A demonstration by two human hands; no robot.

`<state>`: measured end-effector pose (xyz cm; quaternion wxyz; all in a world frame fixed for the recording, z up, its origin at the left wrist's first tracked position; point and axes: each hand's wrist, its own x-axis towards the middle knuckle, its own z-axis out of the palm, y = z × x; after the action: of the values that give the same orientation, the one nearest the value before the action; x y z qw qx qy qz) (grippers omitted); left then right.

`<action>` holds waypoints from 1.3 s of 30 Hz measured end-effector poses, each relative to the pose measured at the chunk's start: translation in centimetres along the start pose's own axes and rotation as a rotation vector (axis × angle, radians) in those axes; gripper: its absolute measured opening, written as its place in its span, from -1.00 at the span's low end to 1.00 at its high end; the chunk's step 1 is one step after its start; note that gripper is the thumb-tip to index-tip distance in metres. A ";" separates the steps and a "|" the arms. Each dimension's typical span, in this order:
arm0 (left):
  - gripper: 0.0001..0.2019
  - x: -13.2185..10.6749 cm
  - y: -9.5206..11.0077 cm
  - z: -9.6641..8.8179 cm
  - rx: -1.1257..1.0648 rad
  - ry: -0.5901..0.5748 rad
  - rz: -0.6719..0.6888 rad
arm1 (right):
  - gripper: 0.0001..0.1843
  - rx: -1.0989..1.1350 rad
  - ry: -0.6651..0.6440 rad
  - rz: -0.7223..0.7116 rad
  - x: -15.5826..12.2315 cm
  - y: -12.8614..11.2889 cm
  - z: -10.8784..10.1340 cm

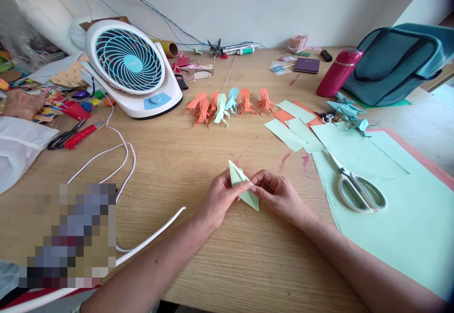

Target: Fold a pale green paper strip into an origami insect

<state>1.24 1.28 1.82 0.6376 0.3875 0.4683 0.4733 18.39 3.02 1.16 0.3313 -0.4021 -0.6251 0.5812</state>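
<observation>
Wooden table point(170, 171): one folded green paper point(237, 177), long axis eleven to five o'clock; my left hand point(220, 195) pinches it from eight, right hand point(278, 193) from three.

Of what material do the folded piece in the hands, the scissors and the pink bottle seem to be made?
Folded piece: matte, pale-green paper, judging by its thin, crisp edges and folds.
Scissors: silvery blades, so likely metal; smooth, pale handles, probably plastic.
Pink bottle: glossy, with light reflections; painted metal or plastic, I cannot tell which.
</observation>
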 end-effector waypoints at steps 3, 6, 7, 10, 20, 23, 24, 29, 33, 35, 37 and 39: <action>-0.73 -0.1 -0.1 0.1 0.040 -0.025 -0.010 | -0.62 -0.016 0.012 -0.011 0.0 0.3 0.1; -0.73 0.1 0.0 -0.2 0.112 -0.008 0.029 | -0.62 -0.037 0.020 -0.015 -0.1 0.3 0.1; -0.73 0.1 0.0 -0.3 0.132 0.005 0.054 | -0.62 -0.046 0.019 -0.011 -0.1 0.3 0.0; -0.74 0.2 0.1 -0.5 0.152 0.033 0.114 | -0.64 -0.070 -0.006 0.010 -0.1 0.2 -0.1; -0.75 0.1 0.1 -0.4 0.157 0.060 0.158 | -0.67 -0.244 -0.042 -0.027 -0.3 0.2 0.0; -0.76 0.4 0.4 -0.8 0.125 0.079 0.171 | -0.65 -0.263 -0.043 0.003 -0.3 0.1 -0.1; -0.76 0.5 0.4 -0.9 0.111 0.079 0.165 | -0.63 -0.248 -0.044 0.014 -0.3 0.1 -0.2; -0.75 0.6 0.6 -1.3 0.212 0.085 0.193 | -0.54 -0.130 -0.062 0.072 -0.1 -0.1 -0.7; -0.81 0.1 1.7 -2.0 0.641 0.226 0.689 | -0.49 -0.029 -0.060 0.151 0.2 -0.3 -1.6; -0.75 -0.1 2.4 -2.4 0.956 0.160 1.024 | -0.47 0.014 -0.078 0.186 0.2 -0.5 -2.0; -0.69 -0.2 2.8 -2.7 1.205 0.046 1.234 | -0.47 0.042 -0.106 0.211 0.3 -0.7 -2.4; -0.72 -0.1 2.8 -2.7 1.347 -0.041 1.342 | -0.47 0.041 -0.140 0.216 0.3 -0.9 -2.6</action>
<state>-2.07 1.99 3.75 -0.1165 0.8699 0.3113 0.3645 20.41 4.49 2.30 0.2303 -0.4189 -0.5877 0.6528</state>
